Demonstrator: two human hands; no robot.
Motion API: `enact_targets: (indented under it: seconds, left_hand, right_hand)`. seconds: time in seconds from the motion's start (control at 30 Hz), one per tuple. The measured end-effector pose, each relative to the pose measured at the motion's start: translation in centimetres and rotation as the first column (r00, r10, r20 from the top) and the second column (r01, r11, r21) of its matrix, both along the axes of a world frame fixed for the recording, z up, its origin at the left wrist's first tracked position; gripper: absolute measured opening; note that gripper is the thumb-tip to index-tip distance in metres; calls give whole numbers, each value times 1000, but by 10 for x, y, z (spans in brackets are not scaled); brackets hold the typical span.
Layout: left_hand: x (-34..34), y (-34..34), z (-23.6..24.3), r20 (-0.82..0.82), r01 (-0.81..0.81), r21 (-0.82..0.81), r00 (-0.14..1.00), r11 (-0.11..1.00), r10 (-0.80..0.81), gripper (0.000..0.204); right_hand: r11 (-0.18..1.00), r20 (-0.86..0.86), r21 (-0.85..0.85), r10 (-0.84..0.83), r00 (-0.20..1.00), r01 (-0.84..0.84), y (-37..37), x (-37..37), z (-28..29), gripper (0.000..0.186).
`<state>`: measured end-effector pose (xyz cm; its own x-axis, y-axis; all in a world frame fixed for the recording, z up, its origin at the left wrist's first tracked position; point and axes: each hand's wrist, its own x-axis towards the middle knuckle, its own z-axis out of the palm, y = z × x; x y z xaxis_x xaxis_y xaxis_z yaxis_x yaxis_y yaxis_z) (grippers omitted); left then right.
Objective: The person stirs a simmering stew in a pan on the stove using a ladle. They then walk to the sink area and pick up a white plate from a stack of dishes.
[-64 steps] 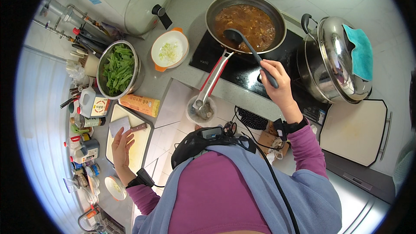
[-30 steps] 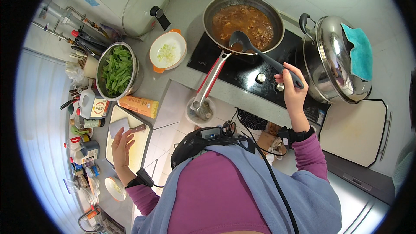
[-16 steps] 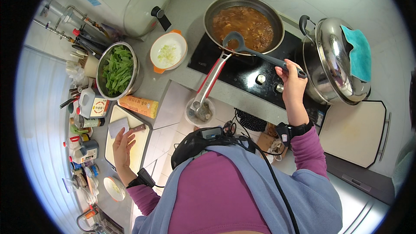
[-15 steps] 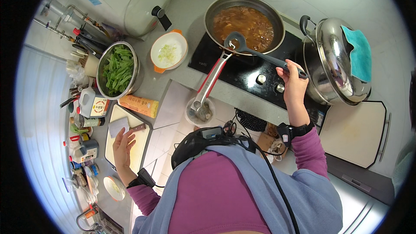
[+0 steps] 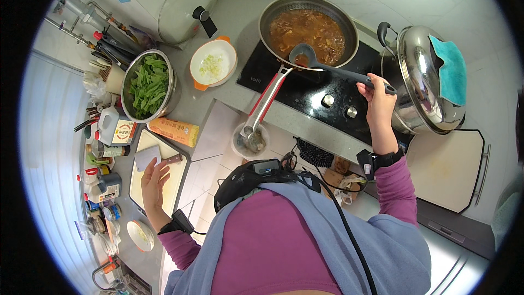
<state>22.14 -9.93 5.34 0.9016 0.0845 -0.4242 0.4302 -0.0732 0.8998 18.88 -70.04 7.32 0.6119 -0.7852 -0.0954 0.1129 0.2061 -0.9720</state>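
My right hand (image 5: 377, 100) is closed around the handle of a dark grey ladle (image 5: 333, 69). The ladle's bowl rests over the near side of a frying pan (image 5: 352, 27), in the brown broth with bits of food (image 5: 308, 33). The pan sits on a black cooktop (image 5: 311, 90), its red and silver handle pointing toward me. My left hand (image 5: 154, 183) hangs with fingers apart and nothing in them. Under it lie a white cutting board (image 5: 169, 186) and a cleaver (image 5: 147, 157) with a brown handle.
Left of the pan are a white bowl with chopped scallion (image 5: 221, 49), a steel bowl of green leaves (image 5: 150, 87) and a leaning glass lid (image 5: 185, 8). A large steel pot (image 5: 406, 76) with a teal cloth (image 5: 450, 71) stands right. Bottles (image 5: 114, 125) line the left counter.
My right hand has shifted slightly right with the ladle, and the ladle's bowl has moved a little right along the pan's near side. My left hand stays about where it was.
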Motion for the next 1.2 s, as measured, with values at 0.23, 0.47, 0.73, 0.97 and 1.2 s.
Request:
enact_targets:
  seconds: [0.23, 0.47, 0.73, 0.97, 1.2]
  left_hand:
    - [-7, 6, -9, -6, -18, -35, 1000, 999, 18, 45]
    - [-12, 11, -13, -4, -39, -38, 999, 999, 38, 43]
    - [-12, 16, -13, -11, -70, -63, 998, 996, 69, 42]
    - [-10, 23, -17, -11, -82, -76, 997, 994, 81, 42]
    - [11, 31, -28, 0, -20, -117, 1000, 993, 20, 43]
  right_hand:
    - [999, 7, 44, 8, 1000, -8, -7, 12, 0, 23]
    - [997, 23, -60, 57, 998, -55, 4, 33, 7, 21]
    - [980, 55, -133, 156, 986, -148, 38, 59, 16, 20]
    - [873, 10, -474, 137, 991, -116, 93, 49, 19, 17]
    - [398, -22, -917, 37, 999, -35, 133, 42, 23, 17]
